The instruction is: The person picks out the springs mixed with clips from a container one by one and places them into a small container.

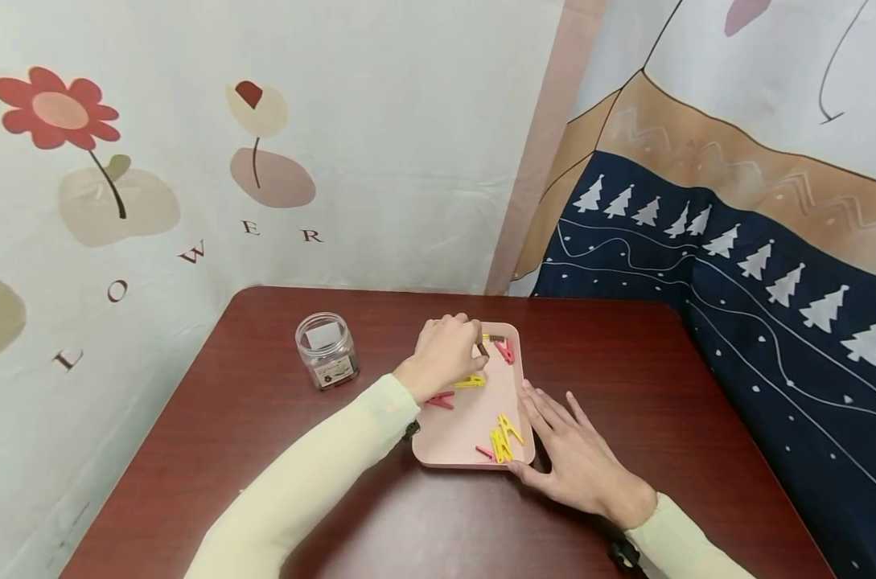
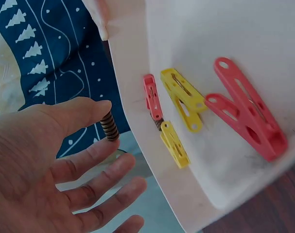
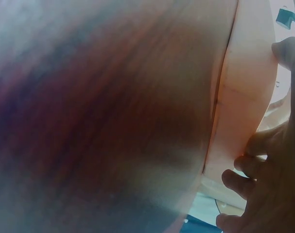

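Note:
My left hand is over the far half of a pale pink tray. Its thumb and index fingertip pinch a small dark coil spring by its two ends. Below and beside that hand in the left wrist view lie a large-looking red clothespin and a yellow clothespin. Against the tray wall are a red clothespin and a yellow clothespin, with another dark spring between them. My right hand rests along the tray's right side, fingers extended, thumb at the near corner.
Left of the tray stands a clear jar without a lid, a label on its front. Yellow clothespins and a small red piece lie at the tray's near end. Patterned cloth hangs behind the brown table.

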A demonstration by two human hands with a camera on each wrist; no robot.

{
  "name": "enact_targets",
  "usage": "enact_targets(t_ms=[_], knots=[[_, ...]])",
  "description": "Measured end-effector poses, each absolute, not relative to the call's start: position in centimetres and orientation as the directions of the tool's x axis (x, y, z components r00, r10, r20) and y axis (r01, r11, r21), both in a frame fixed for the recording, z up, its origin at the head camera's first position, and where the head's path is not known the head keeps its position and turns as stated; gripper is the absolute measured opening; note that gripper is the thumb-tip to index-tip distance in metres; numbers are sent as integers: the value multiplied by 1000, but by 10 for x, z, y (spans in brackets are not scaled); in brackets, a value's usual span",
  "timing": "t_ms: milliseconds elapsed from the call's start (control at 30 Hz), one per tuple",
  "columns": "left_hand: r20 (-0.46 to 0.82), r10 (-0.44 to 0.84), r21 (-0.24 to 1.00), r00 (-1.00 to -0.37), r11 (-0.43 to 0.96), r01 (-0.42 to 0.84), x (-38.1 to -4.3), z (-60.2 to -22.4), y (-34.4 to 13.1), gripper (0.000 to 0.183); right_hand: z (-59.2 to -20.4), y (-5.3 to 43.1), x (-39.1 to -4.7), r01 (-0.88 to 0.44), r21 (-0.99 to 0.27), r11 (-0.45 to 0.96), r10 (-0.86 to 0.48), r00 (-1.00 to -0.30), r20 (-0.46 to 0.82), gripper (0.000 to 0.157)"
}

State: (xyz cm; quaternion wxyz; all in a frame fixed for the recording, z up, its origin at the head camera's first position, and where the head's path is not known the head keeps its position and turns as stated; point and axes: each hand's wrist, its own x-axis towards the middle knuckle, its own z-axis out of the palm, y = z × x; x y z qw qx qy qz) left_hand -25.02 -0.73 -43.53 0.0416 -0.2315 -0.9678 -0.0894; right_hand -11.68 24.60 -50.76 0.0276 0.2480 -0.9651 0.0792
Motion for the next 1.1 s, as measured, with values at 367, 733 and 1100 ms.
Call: enact_targets(t_ms=[367, 733, 1100], knots=[[126, 391, 205, -912, 889, 409, -241, -434, -30, 32, -508, 246, -117, -460, -157, 874, -458, -887, 51, 111], [186, 362, 221, -914, 891, 398, -235, -427, -57, 28, -507, 247, -117, -474, -143, 869, -471, -880, 60, 111], [288, 317, 222, -903, 896, 386, -223, -420, -94, 27, -503, 251, -118, -462, -138, 876, -461, -886, 35, 112]])
